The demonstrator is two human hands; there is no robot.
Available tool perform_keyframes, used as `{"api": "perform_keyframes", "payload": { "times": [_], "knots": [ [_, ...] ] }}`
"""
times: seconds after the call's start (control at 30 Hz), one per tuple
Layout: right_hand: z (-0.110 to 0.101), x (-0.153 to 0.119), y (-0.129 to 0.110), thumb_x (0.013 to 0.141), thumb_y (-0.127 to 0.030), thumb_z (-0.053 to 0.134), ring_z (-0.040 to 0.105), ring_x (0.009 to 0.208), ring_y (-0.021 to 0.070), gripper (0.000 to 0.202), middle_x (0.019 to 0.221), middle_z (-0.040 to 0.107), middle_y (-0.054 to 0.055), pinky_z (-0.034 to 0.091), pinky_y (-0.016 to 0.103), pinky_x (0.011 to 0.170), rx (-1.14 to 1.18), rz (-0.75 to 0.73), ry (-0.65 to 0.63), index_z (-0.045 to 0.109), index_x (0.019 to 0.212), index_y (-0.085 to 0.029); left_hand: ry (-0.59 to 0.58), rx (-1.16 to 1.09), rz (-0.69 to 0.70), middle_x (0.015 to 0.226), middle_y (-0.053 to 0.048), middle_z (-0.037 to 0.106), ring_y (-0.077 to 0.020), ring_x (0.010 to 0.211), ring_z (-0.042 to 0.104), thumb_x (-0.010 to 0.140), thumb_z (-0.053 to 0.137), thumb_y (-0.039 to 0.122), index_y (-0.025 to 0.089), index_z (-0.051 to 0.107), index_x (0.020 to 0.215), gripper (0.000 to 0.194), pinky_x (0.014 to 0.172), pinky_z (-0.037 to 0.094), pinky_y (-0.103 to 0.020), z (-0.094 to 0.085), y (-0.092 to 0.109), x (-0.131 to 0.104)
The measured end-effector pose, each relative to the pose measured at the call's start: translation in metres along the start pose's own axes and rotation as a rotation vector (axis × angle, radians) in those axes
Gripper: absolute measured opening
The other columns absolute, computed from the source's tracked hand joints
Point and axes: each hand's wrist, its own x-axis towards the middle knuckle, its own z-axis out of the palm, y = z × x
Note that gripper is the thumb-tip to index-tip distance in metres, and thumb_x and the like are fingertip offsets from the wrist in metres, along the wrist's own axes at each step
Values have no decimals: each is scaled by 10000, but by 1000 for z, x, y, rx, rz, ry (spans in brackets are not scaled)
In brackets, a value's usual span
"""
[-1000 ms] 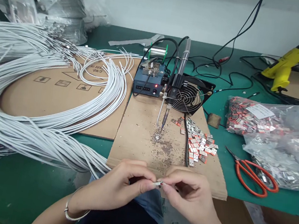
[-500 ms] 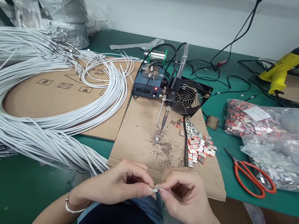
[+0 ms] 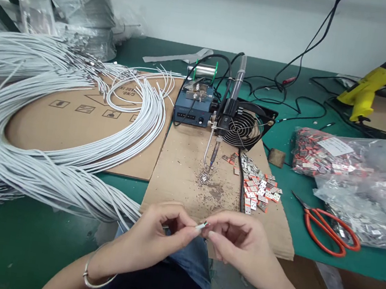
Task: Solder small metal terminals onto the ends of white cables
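My left hand [image 3: 157, 239] pinches a white cable [image 3: 200, 226] close to its end, between thumb and index finger. Short, thin dark and reddish wires [image 3: 206, 223] stick out of that end. Thumb and forefinger of my right hand [image 3: 246, 241] close on the wire tips, though the fingers partly hide them. Both hands are over the front edge of a brown cardboard sheet [image 3: 171, 175], above my lap. Beyond them, a soldering iron [image 3: 225, 115] on a stand points down at bits of solder [image 3: 205, 178] on the cardboard.
Coiled white cables [image 3: 68, 171] fill the left side. A blue soldering unit [image 3: 192, 109], solder spool [image 3: 205, 71] and black fan [image 3: 246, 130] stand behind. To the right are USB connectors [image 3: 260, 191], orange-handled scissors [image 3: 331, 231], plastic bags of parts [image 3: 334, 153] and a yellow heat gun [image 3: 366, 94].
Both hands have risen slightly, and the cable end has tilted upward so its thin wires show. The red light on the soldering unit is now dark.
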Motion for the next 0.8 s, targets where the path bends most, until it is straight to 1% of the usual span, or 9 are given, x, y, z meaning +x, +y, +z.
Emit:
{"api": "perform_keyframes", "payload": {
  "times": [0.07, 0.13, 0.27, 0.33, 0.37, 0.5, 0.6, 0.73, 0.8],
  "knots": [
    [0, -3, -4, 759, -226, 672, 440, 475, 81, 34, 522, 505, -41, 357, 197, 448, -237, -86, 77, 689, 759, -197, 22, 120, 65, 622, 21, 514, -87, 579, 476, 848, 558, 183, 138, 618, 710, 157, 541, 361, -203, 1, -1, -1],
    [-1, -4, -9, 784, -225, 645, 449, 511, 95, 67, 559, 514, -28, 357, 216, 469, -407, -124, 94, 668, 730, -193, 43, 216, 143, 614, 20, 516, -86, 582, 478, 856, 549, 164, 134, 628, 723, 157, 544, 356, -202, 2, -1, -2],
    [-5, -3, -17, 802, -224, 635, 433, 513, 97, 124, 578, 509, -22, 324, 223, 456, -560, -157, 0, 634, 685, -180, 48, 302, 265, 584, 28, 493, -78, 556, 452, 848, 550, 115, 119, 632, 743, 133, 523, 336, -195, 2, 1, -3],
    [-3, -2, -15, 807, -203, 628, 418, 501, 95, 177, 543, 480, -30, 306, 224, 450, -518, -210, 2, 608, 634, -173, 52, 278, 257, 581, 34, 487, -73, 545, 445, 841, 553, 107, 127, 615, 724, 134, 514, 333, -190, 3, 0, -2],
    [0, -1, -12, 805, -185, 628, 410, 494, 94, 195, 529, 467, -34, 298, 225, 447, -465, -252, 32, 597, 612, -172, 63, 243, 235, 583, 36, 489, -70, 542, 446, 839, 555, 111, 134, 600, 708, 141, 512, 335, -186, 5, 0, -2],
    [21, 3, 9, 764, -89, 635, 426, 508, 97, 182, 542, 485, -24, 304, 225, 451, -139, -449, 298, 615, 604, -173, 150, -5, 96, 547, 52, 475, -68, 500, 438, 834, 535, 129, 160, 509, 640, 198, 501, 356, -182, 17, -5, -1],
    [31, 9, 16, 775, -129, 628, 432, 511, 106, 176, 547, 476, -25, 328, 221, 449, 8, -482, 382, 604, 614, -197, 165, -123, 33, 513, 57, 457, -70, 467, 422, 822, 534, 143, 166, 496, 629, 198, 479, 355, -188, 23, -7, -1],
    [19, 12, 6, 835, -283, 577, 263, 406, 79, 273, 528, 354, -64, 256, 205, 381, 188, -484, 445, 498, 581, -222, 142, -206, -42, 509, 60, 452, -57, 428, 406, 828, 545, 181, 163, 499, 632, 202, 437, 320, -182, 16, -6, -4],
    [11, 11, 2, 814, -267, 616, 294, 422, 83, 252, 533, 386, -57, 269, 210, 392, 155, -432, 433, 523, 585, -223, 112, -249, -71, 504, 64, 448, -53, 408, 410, 831, 547, 202, 162, 503, 641, 199, 422, 312, -179, 10, -5, -5]
  ]
}}
